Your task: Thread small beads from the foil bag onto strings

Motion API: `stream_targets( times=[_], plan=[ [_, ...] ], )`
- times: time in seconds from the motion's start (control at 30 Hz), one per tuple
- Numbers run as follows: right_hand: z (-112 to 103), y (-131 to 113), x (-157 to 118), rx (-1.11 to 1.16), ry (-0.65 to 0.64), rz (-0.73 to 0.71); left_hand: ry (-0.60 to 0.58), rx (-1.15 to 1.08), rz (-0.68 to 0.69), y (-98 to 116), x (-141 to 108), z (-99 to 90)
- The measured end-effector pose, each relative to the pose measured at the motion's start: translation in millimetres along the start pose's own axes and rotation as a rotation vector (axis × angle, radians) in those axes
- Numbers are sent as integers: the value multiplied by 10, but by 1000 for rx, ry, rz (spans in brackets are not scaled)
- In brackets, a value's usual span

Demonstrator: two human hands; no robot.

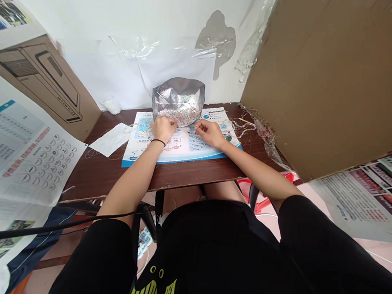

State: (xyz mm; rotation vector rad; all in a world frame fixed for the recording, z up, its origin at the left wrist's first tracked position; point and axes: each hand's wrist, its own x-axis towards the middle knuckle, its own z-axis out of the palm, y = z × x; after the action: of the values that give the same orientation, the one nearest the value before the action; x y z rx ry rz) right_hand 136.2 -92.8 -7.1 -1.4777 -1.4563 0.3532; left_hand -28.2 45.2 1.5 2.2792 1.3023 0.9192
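Note:
A grey bag with a shiny silver lining (177,96) lies open toward me on the table. Many tiny clear, pink and red beads (181,116) fill its lower part. My left hand (163,129) is at the bag's front left, fingers curled together by the beads. Just right of the bag, my right hand (208,132) holds its thumb and fingertips pinched. Whatever either hand grips is too small to make out. Under both hands lies a printed blue-and-white sheet (198,154). Strands that look beaded (241,127) trail off to the right of it.
The brown table (180,177) has a white paper slip (111,139) on its left side. A plain cardboard panel (321,84) walls off the right. On the left stands a printed cardboard box (49,83) with a poster (24,153) before it. A black cable (59,225) crosses below.

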Motion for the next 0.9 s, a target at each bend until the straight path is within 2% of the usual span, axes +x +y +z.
stream_targets(
  times=[0.1, 0.2, 0.27, 0.33, 0.4, 0.5, 0.6, 0.7, 0.9],
  plan=[
    [9, -8, -4, -7, 8, 4, -21, -17, -1, -15, 8, 5],
    [9, -4, -6, -9, 7, -1, 15, -112, 26, -12, 13, -10],
    [0, -1, -3, -8, 19, -13, 61, -191, 67, 37, -9, -23],
    [-16, -4, 3, -9, 54, -36, 49, -325, 96, 130, -70, -18],
    [-40, -15, 11, -12, 105, -65, -62, -533, 53, 244, -164, 14],
    [-79, -43, 20, -30, 176, -111, -298, -870, -138, 386, -314, 89],
    [-107, -63, 23, -57, 219, -141, -459, -1060, -268, 439, -397, 131],
    [-112, -67, 21, -90, 213, -154, -518, -1135, -320, 428, -402, 123],
    [-103, -54, 10, -159, 166, -180, -544, -1185, -347, 398, -363, 94]
  ],
)
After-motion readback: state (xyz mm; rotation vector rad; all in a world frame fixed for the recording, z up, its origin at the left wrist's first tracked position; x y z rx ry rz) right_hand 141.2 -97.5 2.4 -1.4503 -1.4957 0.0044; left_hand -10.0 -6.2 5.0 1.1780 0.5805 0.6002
